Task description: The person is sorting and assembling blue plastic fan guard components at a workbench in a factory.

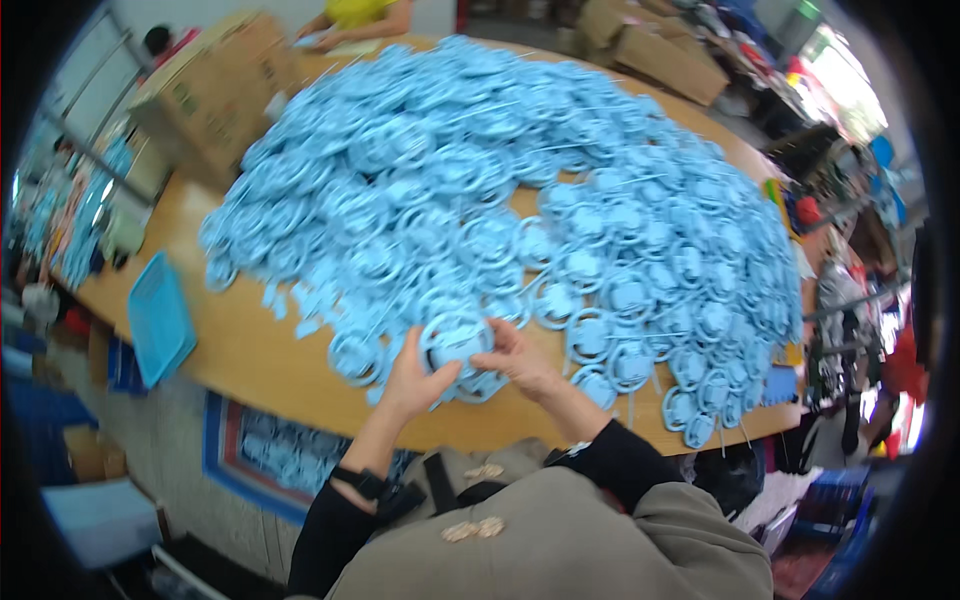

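Above the near edge of the table I hold a round light-blue plastic piece (457, 338), with an outer ring and a flat middle. My left hand (408, 378) grips its left side, the thumb lying along the lower rim. On the opposite side, the fingers and thumb of my right hand (518, 358) are closed on the rim. Just beyond my hands spreads a large heap of similar light-blue pieces (400, 200), some with thin stalks. Small flat blue bits (310, 305) lie left of my hands.
The heap covers much of the wooden table (500, 425). A blue plastic basket (160, 320) stands tilted at the left edge, with a cardboard box (215, 100) behind it. Below the table is a crate (225, 460) with blue pieces. Another person (355, 18) works across the table.
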Tool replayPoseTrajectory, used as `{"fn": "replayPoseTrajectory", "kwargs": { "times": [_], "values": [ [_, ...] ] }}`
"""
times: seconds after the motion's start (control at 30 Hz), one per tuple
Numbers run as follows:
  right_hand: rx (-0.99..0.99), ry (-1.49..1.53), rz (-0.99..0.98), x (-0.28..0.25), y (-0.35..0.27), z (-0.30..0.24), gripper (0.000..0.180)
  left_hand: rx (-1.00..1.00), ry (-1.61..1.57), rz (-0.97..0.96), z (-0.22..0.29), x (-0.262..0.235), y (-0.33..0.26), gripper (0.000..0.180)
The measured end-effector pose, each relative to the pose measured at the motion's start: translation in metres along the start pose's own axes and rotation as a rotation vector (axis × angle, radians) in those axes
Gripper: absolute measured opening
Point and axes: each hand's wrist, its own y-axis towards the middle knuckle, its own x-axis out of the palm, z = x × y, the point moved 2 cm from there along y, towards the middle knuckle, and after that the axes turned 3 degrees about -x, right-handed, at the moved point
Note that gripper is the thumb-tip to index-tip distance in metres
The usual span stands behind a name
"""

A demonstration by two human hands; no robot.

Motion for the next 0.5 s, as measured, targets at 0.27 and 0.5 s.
{"fn": "replayPoseTrajectory", "kwargs": {
  "times": [0.27,0.5],
  "values": [
    [-0.067,-0.057,0.223,-0.06,-0.051,-0.006,0.056,-0.121,-0.079,-0.133,-0.01,0.075,0.016,0.056],
    [-0.216,-0.253,0.965,-0.27,-0.105,-0.114,0.033,-0.272,-0.118,-0.218,-0.04,0.108,-0.004,0.064]
  ]
}}
